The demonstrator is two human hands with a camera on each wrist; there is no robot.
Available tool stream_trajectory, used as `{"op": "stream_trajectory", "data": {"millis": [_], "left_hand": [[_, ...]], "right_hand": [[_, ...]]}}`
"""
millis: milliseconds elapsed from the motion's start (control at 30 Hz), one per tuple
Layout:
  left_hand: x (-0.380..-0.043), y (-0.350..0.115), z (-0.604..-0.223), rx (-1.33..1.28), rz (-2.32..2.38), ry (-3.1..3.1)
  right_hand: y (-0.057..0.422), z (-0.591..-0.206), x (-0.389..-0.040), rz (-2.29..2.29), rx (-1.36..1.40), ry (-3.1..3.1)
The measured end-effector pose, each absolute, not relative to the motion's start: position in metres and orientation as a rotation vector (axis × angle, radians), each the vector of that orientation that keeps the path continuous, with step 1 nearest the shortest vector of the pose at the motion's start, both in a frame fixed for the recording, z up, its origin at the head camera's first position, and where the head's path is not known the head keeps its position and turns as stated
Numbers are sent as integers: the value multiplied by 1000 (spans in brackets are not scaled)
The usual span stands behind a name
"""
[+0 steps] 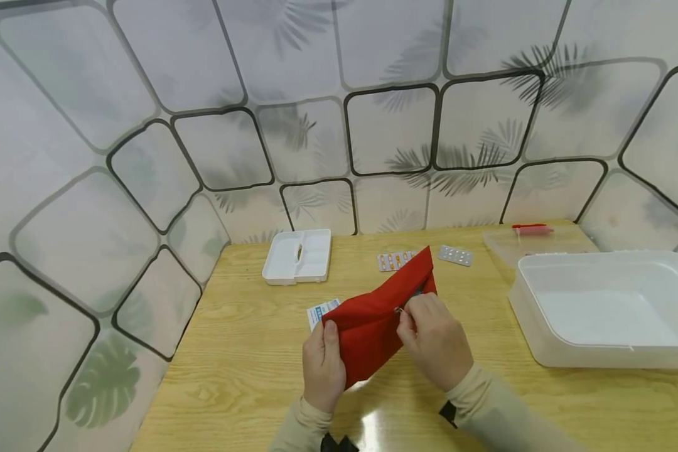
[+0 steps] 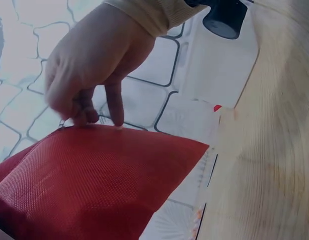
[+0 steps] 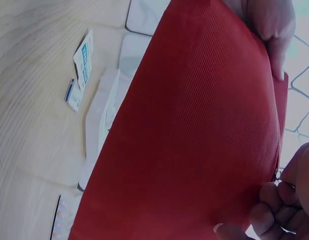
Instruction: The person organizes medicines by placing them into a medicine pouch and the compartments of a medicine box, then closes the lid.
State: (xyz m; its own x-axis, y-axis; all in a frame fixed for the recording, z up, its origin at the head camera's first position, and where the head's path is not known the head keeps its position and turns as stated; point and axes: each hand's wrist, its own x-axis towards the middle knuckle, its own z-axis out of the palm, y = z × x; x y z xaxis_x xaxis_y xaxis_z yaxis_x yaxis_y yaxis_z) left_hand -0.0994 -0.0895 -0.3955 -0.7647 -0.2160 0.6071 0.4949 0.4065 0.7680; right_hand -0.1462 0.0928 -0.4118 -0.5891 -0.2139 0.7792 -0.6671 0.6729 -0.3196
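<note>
A red fabric pouch (image 1: 370, 345) is held up over the table, tilted so its right end is higher. My left hand (image 1: 323, 370) grips its left end, thumb on the near face and the other fingers mostly hidden behind. At the top edge, my right hand (image 1: 437, 342) pinches a small metal zipper pull (image 1: 398, 310) between thumb and curled finger. The right wrist view shows the pull (image 3: 278, 174) beside those fingertips, with the pouch's broad face (image 3: 194, 110) filling the middle. Inside the pouch, a bit of blue shows near the right hand; the other contents are hidden.
Blue-and-white packets (image 1: 319, 312) lie partly behind the pouch. Farther back are a white compartment case (image 1: 282, 270), a blister pack of orange capsules (image 1: 394, 260) and a silver blister pack (image 1: 455, 255). A translucent bin (image 1: 542, 326) stands right, before a clear lid (image 1: 503, 246) with a red item (image 1: 533, 230).
</note>
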Motion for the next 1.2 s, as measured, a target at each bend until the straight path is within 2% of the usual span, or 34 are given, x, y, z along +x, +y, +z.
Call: {"op": "stream_trajectory", "data": {"millis": [200, 567, 833, 1067, 1200], "left_hand": [[-97, -100, -395, -163, -1553, -2012], [-98, -117, -401, -98, -1548, -1993], [-102, -133, -434, -126, -1609, -1949], [-100, -135, -436, -106, -1745, -1925], [-99, -132, -435, -24, -2019, -1836]], "right_hand": [[110, -414, -151, 759, 595, -2190], [142, -419, -159, 789, 518, -2180], [160, -423, -154, 1108, 501, -2213], [165, -417, -145, 1464, 483, -2222], [171, -415, -143, 1724, 504, -2247]]}}
